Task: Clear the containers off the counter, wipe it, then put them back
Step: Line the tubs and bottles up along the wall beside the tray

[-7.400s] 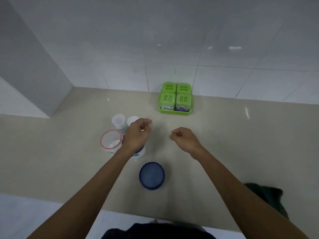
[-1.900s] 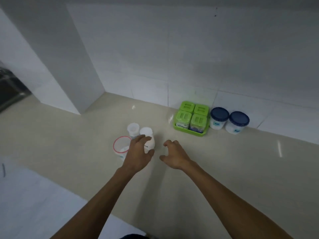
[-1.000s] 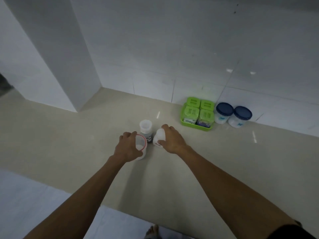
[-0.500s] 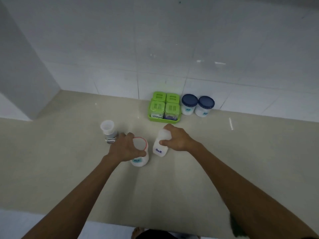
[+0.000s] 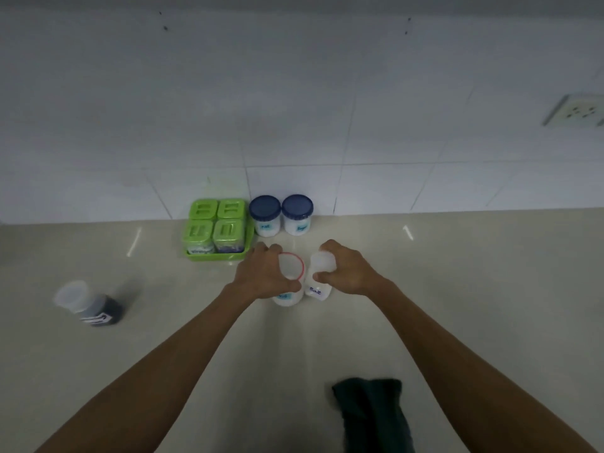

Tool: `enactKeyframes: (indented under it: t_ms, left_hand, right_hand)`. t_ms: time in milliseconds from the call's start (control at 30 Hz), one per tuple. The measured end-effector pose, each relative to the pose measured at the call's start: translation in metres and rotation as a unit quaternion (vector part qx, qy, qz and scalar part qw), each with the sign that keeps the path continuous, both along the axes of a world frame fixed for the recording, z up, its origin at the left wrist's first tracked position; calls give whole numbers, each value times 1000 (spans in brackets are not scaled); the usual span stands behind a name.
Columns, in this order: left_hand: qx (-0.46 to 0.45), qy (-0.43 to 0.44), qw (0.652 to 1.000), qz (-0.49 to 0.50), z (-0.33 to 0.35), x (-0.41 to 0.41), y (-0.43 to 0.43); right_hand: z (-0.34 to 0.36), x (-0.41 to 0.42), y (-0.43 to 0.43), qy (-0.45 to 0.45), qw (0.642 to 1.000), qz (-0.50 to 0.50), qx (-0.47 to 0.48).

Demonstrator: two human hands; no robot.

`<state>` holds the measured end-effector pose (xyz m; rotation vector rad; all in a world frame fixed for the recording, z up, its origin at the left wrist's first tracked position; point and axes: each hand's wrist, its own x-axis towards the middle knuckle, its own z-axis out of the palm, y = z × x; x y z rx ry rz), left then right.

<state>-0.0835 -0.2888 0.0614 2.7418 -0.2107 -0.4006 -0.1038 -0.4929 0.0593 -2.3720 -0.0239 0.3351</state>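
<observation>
- Your right hand (image 5: 348, 269) grips the white jar (image 5: 318, 276); its label reads "Salt".
- Your left hand (image 5: 261, 273) clasps the red-rimmed tub (image 5: 291, 279) beside it; label blurred, contents white.
- Two blue-lidded jars (image 5: 281, 215) stand at the wall next to the green tray (image 5: 217, 230); labels illegible.
- A dark-filled jar (image 5: 88, 304) stands well apart on the left of the counter (image 5: 474, 289).

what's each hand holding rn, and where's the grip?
Left hand holds the red-rimmed jar around its upper body, just below the rim. Right hand grips the white salt jar at its lid end.
</observation>
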Motion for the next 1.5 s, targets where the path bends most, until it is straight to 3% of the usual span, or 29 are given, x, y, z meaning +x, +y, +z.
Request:
enactKeyframes:
  t_ms: [267,533,933,1267,1500]
  left_hand:
    - [-16,-21,999,-18,-8,39,-88]
    - [-36,-64,997,-4,-14,96,-131]
    - [64,-76,995,-5,-34,181,-165]
    - [104,-185,977,-10,-54,184,-169]
    - [133,-209,969,-6,-60,179,-171]
  right_hand:
    - [-13,31,-93,12,999,-11,-43]
    - [-17,87,-128,3,998,-14,-67]
    - [-23,150,-151,-6,994,12,-107]
    - [-17,196,-153,-33,988,23,-150]
    - [-21,214,-148,-20,986,24,-163]
